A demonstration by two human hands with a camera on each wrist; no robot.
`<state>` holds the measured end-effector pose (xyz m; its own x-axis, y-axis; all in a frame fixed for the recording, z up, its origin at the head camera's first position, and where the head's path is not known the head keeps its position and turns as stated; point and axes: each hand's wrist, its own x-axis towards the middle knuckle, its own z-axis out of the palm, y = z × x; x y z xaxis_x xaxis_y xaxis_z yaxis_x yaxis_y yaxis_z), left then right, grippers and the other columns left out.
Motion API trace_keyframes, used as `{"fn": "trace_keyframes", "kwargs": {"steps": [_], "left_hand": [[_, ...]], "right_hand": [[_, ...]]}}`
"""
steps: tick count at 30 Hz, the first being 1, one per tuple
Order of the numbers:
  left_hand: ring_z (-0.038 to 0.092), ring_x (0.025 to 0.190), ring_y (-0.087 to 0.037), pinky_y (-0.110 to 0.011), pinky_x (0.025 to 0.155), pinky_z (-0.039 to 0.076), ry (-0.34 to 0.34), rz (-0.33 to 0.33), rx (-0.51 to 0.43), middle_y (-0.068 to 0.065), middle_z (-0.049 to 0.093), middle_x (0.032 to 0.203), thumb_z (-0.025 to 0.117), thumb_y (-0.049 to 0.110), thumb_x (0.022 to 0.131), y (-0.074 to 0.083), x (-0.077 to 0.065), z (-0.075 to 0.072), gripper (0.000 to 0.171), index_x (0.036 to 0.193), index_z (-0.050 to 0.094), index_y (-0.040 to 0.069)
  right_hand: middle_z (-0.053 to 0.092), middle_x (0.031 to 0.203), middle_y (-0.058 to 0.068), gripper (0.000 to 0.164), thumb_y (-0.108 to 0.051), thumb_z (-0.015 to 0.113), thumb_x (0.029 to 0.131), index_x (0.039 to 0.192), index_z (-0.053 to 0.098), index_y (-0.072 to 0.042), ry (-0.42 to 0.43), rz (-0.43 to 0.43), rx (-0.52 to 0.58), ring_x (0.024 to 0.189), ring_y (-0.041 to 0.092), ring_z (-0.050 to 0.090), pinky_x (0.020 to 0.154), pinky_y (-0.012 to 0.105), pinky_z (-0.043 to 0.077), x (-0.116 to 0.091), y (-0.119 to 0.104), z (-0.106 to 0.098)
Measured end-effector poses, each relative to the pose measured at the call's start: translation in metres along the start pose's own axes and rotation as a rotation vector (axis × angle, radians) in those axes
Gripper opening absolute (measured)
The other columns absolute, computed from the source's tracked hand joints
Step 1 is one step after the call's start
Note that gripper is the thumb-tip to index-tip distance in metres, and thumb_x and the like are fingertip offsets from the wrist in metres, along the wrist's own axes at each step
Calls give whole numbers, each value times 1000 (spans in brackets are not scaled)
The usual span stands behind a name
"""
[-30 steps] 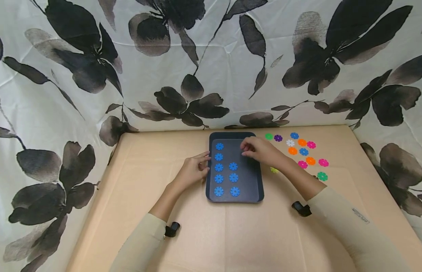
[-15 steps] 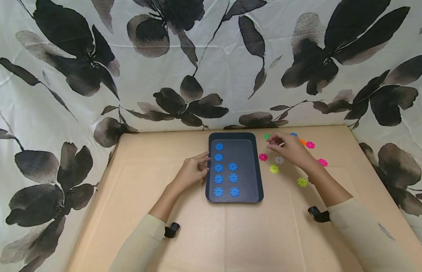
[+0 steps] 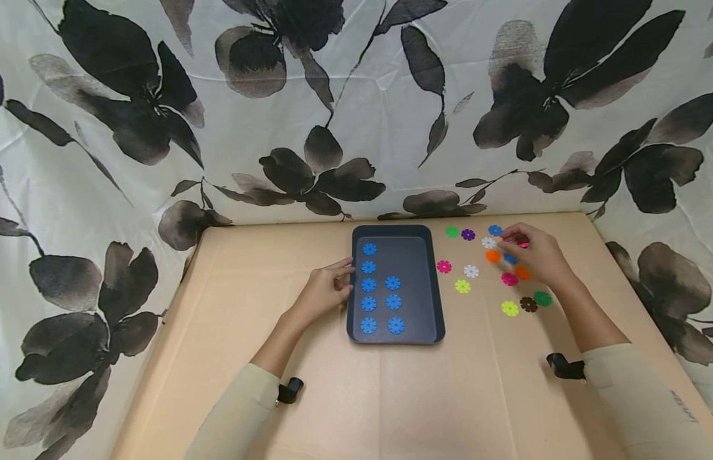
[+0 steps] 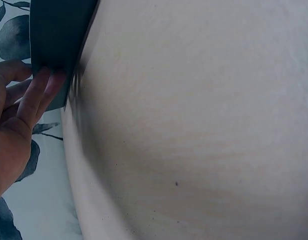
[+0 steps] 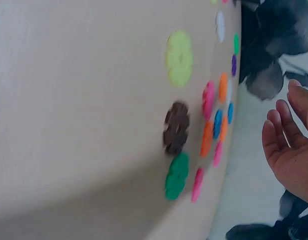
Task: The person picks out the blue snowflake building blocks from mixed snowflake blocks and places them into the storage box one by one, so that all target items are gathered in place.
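Observation:
A dark grey tray (image 3: 422,287) lies on the table in the head view, with blue notched plastic discs (image 3: 368,285) in two columns, the left one longer. My left hand (image 3: 322,287) rests at the tray's left rim with nearly straight, relaxed fingers touching its side; in the left wrist view the fingers (image 4: 33,100) lie against the outer wall. My right hand (image 3: 537,252) hovers over the loose discs to the right, fingers loosely bent. In the right wrist view nothing shows between them. A pink disc (image 3: 524,245) and an orange disc (image 3: 522,273) are partly hidden by this hand.
Around the right hand lie more notched discs: a blue disc (image 3: 495,230), a white disc (image 3: 471,271), a yellow-green disc (image 3: 510,308), a brown disc (image 3: 528,304) and a green disc (image 3: 543,298). A flower-print cloth (image 3: 356,96) hangs behind the table (image 3: 391,402).
My right hand has moved right, from over the tray to above the scattered discs. The left hand stays at the tray's rim, and the blue discs in the tray are unchanged.

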<state>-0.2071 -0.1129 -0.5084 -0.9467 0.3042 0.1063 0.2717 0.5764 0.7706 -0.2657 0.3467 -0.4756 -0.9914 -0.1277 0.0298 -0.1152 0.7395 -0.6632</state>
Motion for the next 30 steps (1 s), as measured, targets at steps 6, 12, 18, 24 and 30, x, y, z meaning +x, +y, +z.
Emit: {"fn": "trace_keyframes", "kwargs": {"steps": [6, 12, 18, 24, 30], "left_hand": [[67, 74, -12, -18, 65, 55, -3, 4, 4, -18, 55, 152, 73, -3, 89, 0, 0, -1, 42, 130, 66, -9], [66, 74, -13, -18, 64, 54, -5, -1, -2, -18, 55, 152, 73, -3, 89, 1, -1, -2, 43, 131, 66, -9], [67, 74, -15, -18, 64, 54, -4, -2, -7, -18, 55, 152, 73, -3, 89, 3, 0, -3, 43, 130, 66, -9], [67, 73, -13, -19, 62, 55, -4, -2, -3, -18, 55, 152, 73, -3, 89, 1, 0, -2, 42, 130, 66, -9], [67, 73, -13, -19, 62, 55, -8, 5, -7, -18, 55, 152, 73, -3, 89, 0, 0, -2, 42, 130, 66, -9]], "right_hand": [[65, 120, 22, 38, -29, 66, 102, 127, 63, -1, 14, 74, -23, 112, 37, 57, 79, 23, 46, 0, 20, -2], [64, 119, 27, 39, -28, 64, 103, 129, 64, 2, 8, 141, -53, 105, 39, 55, 65, 12, 47, -1, 38, 2], [65, 114, 26, 39, -29, 65, 103, 127, 64, 2, -26, 151, -78, 103, 38, 56, 68, 12, 47, -1, 51, 6], [64, 105, 21, 40, -31, 68, 101, 121, 62, 4, -59, 151, -113, 97, 35, 56, 71, 18, 48, 4, 55, 7], [59, 99, 18, 40, -32, 70, 99, 112, 58, 5, -106, 178, -144, 93, 34, 53, 73, 27, 48, 8, 52, 7]]}}
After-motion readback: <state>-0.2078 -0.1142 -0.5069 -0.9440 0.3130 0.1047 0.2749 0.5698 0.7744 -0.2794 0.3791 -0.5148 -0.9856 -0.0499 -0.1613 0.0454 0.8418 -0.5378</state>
